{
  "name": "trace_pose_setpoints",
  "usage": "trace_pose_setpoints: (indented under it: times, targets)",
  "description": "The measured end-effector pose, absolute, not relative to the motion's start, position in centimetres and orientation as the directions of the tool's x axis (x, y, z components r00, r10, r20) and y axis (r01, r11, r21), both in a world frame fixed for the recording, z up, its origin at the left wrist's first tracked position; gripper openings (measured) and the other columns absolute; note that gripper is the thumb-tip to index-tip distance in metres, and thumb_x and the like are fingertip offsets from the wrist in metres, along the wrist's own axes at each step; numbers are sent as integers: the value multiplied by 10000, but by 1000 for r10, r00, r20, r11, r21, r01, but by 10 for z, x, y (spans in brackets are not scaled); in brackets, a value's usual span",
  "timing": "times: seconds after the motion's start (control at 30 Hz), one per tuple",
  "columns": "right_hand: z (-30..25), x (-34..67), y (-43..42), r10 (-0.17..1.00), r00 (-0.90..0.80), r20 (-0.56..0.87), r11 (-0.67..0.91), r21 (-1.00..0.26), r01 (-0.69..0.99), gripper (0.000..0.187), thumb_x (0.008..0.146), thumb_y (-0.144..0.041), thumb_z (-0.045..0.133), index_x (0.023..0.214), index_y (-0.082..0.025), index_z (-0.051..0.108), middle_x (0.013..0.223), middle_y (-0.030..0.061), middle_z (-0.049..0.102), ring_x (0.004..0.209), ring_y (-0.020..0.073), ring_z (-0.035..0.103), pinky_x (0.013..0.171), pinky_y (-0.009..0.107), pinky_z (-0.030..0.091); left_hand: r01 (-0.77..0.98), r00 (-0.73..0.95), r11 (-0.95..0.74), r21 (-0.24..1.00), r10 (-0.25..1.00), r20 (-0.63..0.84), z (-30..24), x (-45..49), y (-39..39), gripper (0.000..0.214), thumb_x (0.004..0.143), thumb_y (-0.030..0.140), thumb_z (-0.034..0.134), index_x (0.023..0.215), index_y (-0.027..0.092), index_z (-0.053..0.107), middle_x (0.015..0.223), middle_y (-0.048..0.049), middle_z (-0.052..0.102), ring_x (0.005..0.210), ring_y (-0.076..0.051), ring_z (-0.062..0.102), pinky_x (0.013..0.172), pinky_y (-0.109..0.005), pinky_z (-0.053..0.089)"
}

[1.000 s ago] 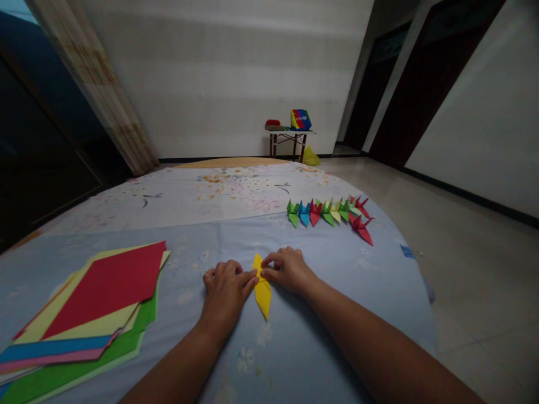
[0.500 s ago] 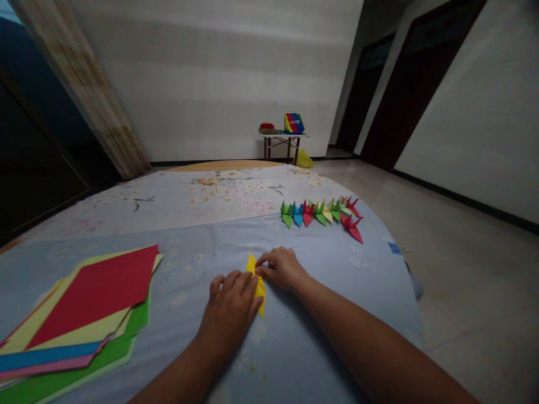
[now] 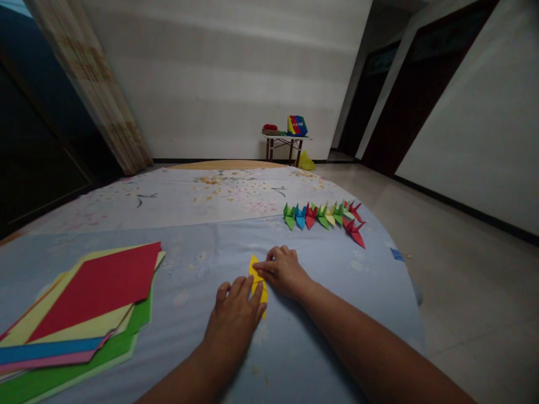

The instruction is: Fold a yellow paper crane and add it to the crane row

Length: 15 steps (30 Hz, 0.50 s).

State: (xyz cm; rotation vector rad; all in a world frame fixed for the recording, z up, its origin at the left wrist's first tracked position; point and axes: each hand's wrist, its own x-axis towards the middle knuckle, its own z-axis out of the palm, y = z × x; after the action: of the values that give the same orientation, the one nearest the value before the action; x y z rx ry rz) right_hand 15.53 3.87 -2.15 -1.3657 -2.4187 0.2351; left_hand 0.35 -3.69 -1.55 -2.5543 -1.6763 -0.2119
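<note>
A long, narrow piece of folded yellow paper (image 3: 257, 275) with pointed ends lies on the blue tablecloth in front of me. My left hand (image 3: 236, 303) holds its lower left side down, fingers bent over the paper and thumb near the lower point. From the right, my right hand (image 3: 283, 270) has its index finger laid across the upper part of the paper, the other fingers curled. A crease runs across the paper's middle. Fingers cover parts of its edges.
Several folded paper cranes (image 3: 310, 215) in green, blue, red and pale yellow stand in a row at the right. On the left lies a stack of coloured paper sheets (image 3: 101, 292). A small table (image 3: 286, 138) with a colourful box (image 3: 297, 125) stands by the wall.
My right index finger has stretched out over the upper part of the yellow paper, where it was bent at the edge before. The left hand stays on the paper. The view has shifted slightly.
</note>
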Motion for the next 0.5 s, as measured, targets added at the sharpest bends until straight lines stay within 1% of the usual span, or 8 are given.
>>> trace_pose_setpoints:
  times: [0.13, 0.23, 0.37, 0.5]
  targets:
    - [-22, 155, 38, 866, -448, 222, 499, -329, 801, 249, 865, -422, 483, 1082, -415, 604, 967, 45, 510, 931, 199, 387, 770, 339, 245, 922, 382, -388, 4, 910, 162, -17, 4, -38, 331, 866, 230, 482, 1189, 214, 555, 1266, -108, 549, 1170, -295, 451, 936, -496, 272]
    - [-22, 154, 37, 869, -440, 227, 494, -326, 806, 250, 866, -425, 477, 1078, -409, 608, 963, 45, 510, 932, 198, 391, 769, 340, 248, 922, 382, -387, -7, 909, 167, -19, 4, -39, 336, 871, 225, 471, 1199, 217, 546, 1284, -88, 538, 1179, -290, 440, 938, -489, 266]
    - [-23, 155, 38, 868, -443, 223, 495, -327, 805, 253, 865, -421, 483, 1085, -403, 607, 973, 45, 508, 943, 197, 393, 774, 342, 250, 909, 414, -418, -11, 896, 162, -17, 5, -40, 325, 880, 204, 448, 1188, 213, 552, 1231, -68, 584, 1153, -274, 460, 935, -471, 267]
    - [-26, 158, 42, 873, -445, 199, 487, -390, 781, 246, 850, -442, 502, 1062, -400, 620, 970, 40, 511, 945, 194, 402, 795, 348, 260, 910, 405, -414, 27, 900, 161, -10, 7, -40, 313, 875, 187, 442, 1168, 194, 555, 1179, -71, 611, 1117, -254, 485, 935, -472, 263]
